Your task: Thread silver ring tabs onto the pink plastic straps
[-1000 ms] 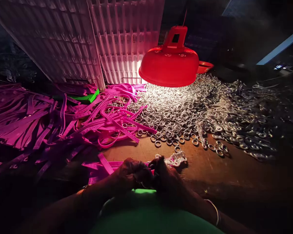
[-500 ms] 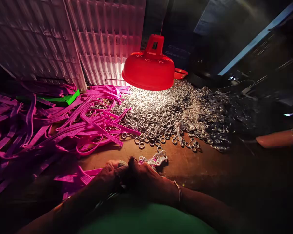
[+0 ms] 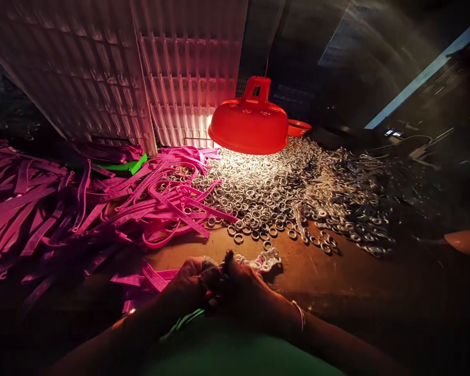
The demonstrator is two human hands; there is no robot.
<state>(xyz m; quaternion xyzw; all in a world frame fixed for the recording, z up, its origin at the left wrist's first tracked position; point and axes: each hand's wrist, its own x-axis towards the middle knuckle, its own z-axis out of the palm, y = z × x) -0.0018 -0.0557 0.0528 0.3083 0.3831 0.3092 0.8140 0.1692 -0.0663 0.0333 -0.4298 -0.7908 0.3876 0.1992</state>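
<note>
My left hand and my right hand are close together at the table's near edge, both with curled fingers. Deep shadow covers the fingertips, so I cannot make out what is pinched between them. Just past my right hand lies a small cluster of pale rings with a bit of pink showing among them. Beside my left forearm are a few pink fabric straps. A light band circles my right wrist, and a dark covering is on the right thumb or finger.
A red lamp hangs low over a large heap of pale rings. Tangled pink straps spread across the left around a green tray. Corrugated sheets stand behind. Another person's finger shows at the right edge.
The whole view has shifted, so lamp, heap and hands sit farther right, and the lamp lower. My hands stay together, with little visible change between them.
</note>
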